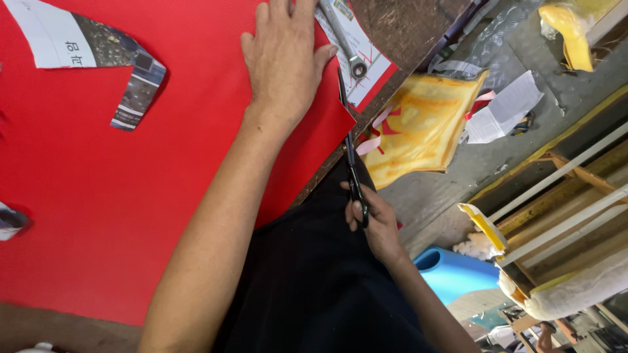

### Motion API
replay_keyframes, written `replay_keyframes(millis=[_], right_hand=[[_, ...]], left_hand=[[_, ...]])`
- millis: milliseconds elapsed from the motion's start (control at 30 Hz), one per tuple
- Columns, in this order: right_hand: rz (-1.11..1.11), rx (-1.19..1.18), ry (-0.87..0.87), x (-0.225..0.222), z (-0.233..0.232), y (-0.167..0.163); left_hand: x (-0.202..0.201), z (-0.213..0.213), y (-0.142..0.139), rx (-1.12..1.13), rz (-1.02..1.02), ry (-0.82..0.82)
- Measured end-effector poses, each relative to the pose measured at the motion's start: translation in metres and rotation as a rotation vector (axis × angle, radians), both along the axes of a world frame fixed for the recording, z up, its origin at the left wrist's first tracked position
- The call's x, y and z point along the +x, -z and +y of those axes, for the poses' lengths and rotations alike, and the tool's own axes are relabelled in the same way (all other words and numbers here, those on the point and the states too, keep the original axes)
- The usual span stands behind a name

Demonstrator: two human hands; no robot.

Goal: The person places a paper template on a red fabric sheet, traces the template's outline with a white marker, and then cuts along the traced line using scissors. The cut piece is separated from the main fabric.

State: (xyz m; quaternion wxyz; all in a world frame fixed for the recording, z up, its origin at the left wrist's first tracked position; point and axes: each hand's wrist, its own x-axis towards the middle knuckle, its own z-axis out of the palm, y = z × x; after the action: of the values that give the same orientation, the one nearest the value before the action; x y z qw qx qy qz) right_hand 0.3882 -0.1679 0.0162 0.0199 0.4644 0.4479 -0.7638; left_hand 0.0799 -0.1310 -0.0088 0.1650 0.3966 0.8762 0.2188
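Your left hand [284,62] lies flat, palm down, fingers stretched forward and thumb spread to the right, with the bare forearm running straight back toward you. Your right hand [369,219] sits lower and nearer your body, fingers curled closed, wrist bent, its forearm angling down to the right.

A printed paper cutout [85,49] lies at the upper left, a metal wrench [345,40] on the table's [409,23] edge, and a yellow bag [425,127], white paper [507,108] and blue roll [458,271] on the floor.
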Motion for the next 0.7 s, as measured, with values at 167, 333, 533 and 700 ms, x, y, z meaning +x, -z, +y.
replay_keyframes(millis=[167, 333, 533, 700], right_hand=[[0.057, -0.059, -0.005, 0.003, 0.011, 0.001], [0.063, -0.077, -0.024, 0.003, 0.019, 0.003], [0.067, -0.117, -0.029, -0.002, 0.029, -0.001], [0.025, -0.093, -0.058, -0.006, 0.038, -0.003]], left_hand=[[-0.006, -0.002, 0.008, 0.085, -0.054, -0.017], [-0.011, -0.003, 0.019, 0.002, -0.084, -0.027], [-0.009, -0.002, 0.015, 0.107, -0.041, -0.039], [-0.012, -0.001, 0.006, 0.081, -0.094, -0.029]])
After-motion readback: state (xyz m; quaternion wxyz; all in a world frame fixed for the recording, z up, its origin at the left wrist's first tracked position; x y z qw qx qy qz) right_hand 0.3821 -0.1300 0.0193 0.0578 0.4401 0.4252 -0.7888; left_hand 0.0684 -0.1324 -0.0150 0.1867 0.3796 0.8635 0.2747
